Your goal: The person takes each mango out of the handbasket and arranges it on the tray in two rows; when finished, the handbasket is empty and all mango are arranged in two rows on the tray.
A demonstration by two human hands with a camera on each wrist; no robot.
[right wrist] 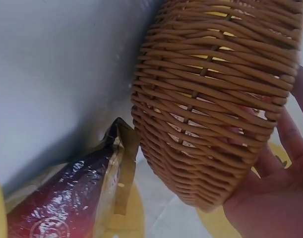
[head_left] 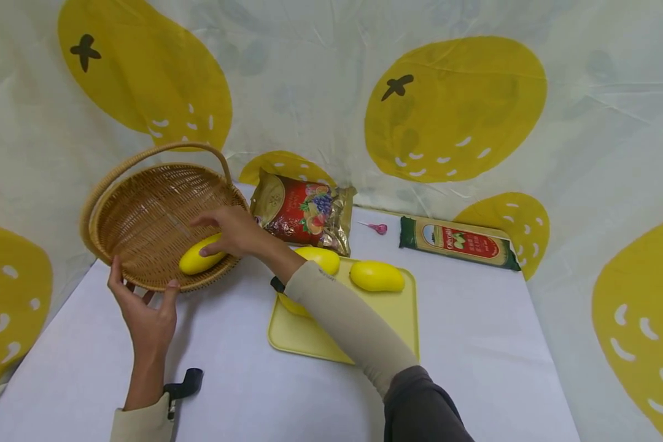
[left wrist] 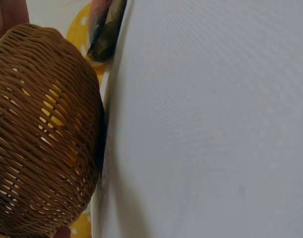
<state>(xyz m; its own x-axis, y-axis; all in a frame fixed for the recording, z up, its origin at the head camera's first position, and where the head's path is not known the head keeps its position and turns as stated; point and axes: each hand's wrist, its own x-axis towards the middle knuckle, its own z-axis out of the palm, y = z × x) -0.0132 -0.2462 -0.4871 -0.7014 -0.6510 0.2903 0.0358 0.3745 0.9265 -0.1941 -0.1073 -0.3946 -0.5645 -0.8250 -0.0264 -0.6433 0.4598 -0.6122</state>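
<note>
A brown wicker basket (head_left: 160, 202) with a hooped handle stands tilted at the left of the table. My left hand (head_left: 146, 313) grips its near left rim; in the left wrist view, the weave (left wrist: 42, 134) fills the left side. Inside the basket lies a yellow mango (head_left: 196, 261). Over it is my right hand (head_left: 234, 230), fingers extended and spread away from the fruit, the thumb against or just above it. Two more mangoes, one upper left (head_left: 323, 259) and one upper right (head_left: 377, 276), lie on a yellow tray (head_left: 309, 347). Another yellow fruit is mostly hidden by the right sleeve.
Behind the tray leans a red and gold fruit-printed bag (head_left: 304, 212), close to the basket. Farther right are a small pink pin-like item (head_left: 377, 228) and a long green and gold packet (head_left: 458, 242). A cloth with yellow fruit prints (head_left: 309, 73) hangs behind the white table.
</note>
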